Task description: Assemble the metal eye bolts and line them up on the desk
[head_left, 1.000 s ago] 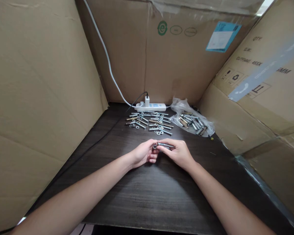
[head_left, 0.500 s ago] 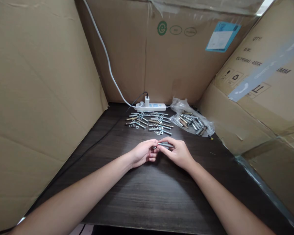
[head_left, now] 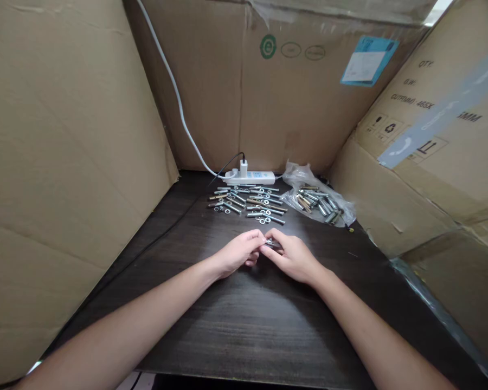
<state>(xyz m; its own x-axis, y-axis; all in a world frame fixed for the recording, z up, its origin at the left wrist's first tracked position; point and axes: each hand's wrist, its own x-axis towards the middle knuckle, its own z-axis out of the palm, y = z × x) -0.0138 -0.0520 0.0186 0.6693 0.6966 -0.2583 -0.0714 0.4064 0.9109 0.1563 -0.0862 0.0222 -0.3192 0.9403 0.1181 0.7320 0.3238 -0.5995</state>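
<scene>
Dark tabletop (head_left: 248,330) | right hand (head_left: 293,253) holds bolt (head_left: 273,244) | left hand (head_left: 242,253) pinched at end

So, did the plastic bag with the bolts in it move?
No. The plastic bag lies just right of the white power strip, same as before.

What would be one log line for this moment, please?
left hand: closed at bolt's end, contents hidden; right hand: holds bolt; loose bolts, washers: beyond hands; bag: right of them
</scene>
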